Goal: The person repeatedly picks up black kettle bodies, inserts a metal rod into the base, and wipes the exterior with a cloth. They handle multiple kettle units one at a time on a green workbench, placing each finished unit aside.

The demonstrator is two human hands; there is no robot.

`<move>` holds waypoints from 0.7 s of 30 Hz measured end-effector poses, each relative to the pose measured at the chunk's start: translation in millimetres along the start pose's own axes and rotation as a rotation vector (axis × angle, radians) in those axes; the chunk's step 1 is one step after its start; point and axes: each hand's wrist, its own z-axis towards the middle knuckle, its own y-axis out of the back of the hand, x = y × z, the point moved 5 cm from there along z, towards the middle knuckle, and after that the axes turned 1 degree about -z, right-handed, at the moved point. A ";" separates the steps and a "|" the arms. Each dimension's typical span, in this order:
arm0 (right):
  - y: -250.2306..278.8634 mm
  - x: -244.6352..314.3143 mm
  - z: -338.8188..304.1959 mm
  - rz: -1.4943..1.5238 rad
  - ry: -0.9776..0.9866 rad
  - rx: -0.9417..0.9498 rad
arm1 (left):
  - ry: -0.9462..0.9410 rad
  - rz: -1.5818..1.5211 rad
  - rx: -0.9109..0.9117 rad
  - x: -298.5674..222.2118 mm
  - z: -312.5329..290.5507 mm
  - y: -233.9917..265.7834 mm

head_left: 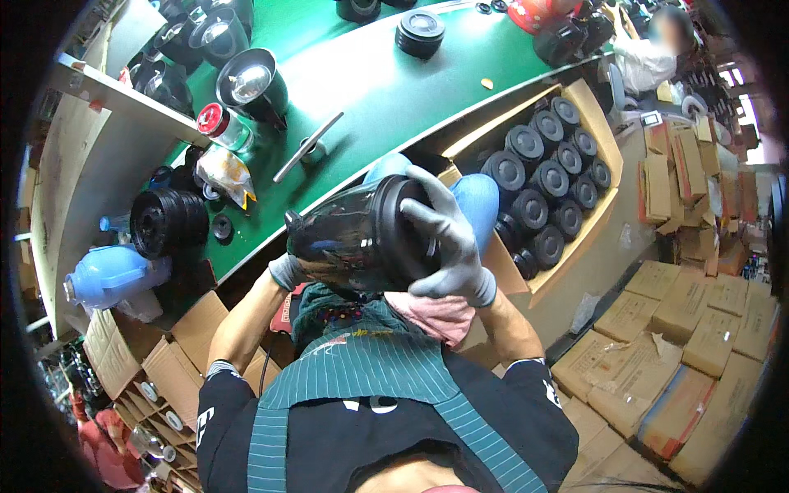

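In front of my apron I hold a dark, glossy blender jar (341, 242) on its side, with a wide black lid (408, 234) at its right end. My left hand (286, 271), in a grey glove, supports the jar from below at its narrower end; most of its fingers are hidden behind the jar. Gripping the lid's face and rim is my right hand (456, 246), also gloved in grey, its fingers curved around the edge. A cardboard box (610, 123) just beyond my right hand holds several rows of black-lidded jars (549, 178).
On the green table (370, 99) lie a metal T-shaped tool (312, 148), a red-lidded glass jar (226, 127), a black jar (253, 86) and stacked black lids (168, 223). A blue spray bottle (111, 275) stands left. Cartons (633, 361) fill the right floor. A person (645, 57) sits far right.
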 end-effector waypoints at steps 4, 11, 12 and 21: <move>-5.1 -8.3 -24.0 0.398 -0.377 -0.273 | 0.177 -0.377 -0.554 -24.5 2.5 34.8; 11.6 -24.8 -63.3 0.103 -0.642 -0.019 | 0.069 0.310 -0.626 -102.4 18.6 94.6; 11.0 -8.7 -52.0 -0.038 -0.496 -0.042 | 0.202 0.147 -0.666 -70.9 7.6 93.4; -3.2 9.5 -13.1 0.476 -0.443 -0.197 | 0.051 0.115 -0.656 -115.8 11.2 84.7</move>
